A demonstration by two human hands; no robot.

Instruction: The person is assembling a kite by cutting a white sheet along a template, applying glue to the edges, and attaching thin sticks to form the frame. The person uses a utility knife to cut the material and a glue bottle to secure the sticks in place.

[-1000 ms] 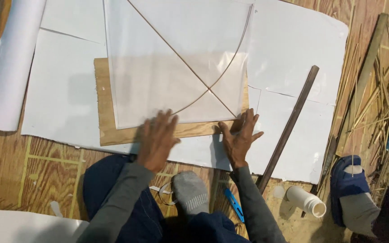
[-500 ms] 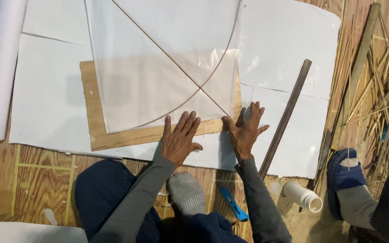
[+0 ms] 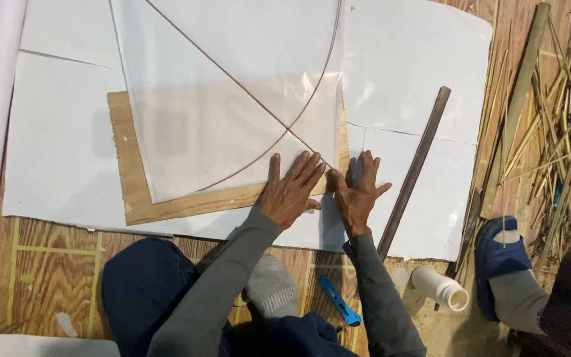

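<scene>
Head view: left hand (image 3: 290, 192) flat, fingers spread, pressing the translucent kite sheet (image 3: 232, 99) by its bottom corner on the wooden board (image 3: 127, 172). Right hand (image 3: 357, 195) just beside, fingers splayed, pressing the same corner over white paper (image 3: 418, 86); dark long rod (image 3: 414, 172) lying near

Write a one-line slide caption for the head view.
Both hands, left hand and right hand, press a translucent kite sheet's corner onto a wooden board.

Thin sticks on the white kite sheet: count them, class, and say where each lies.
2. The straight stick runs diagonally from upper left to the fingertips; the curved stick bows from the top edge down to lower left. They cross just above the left hand.
</scene>
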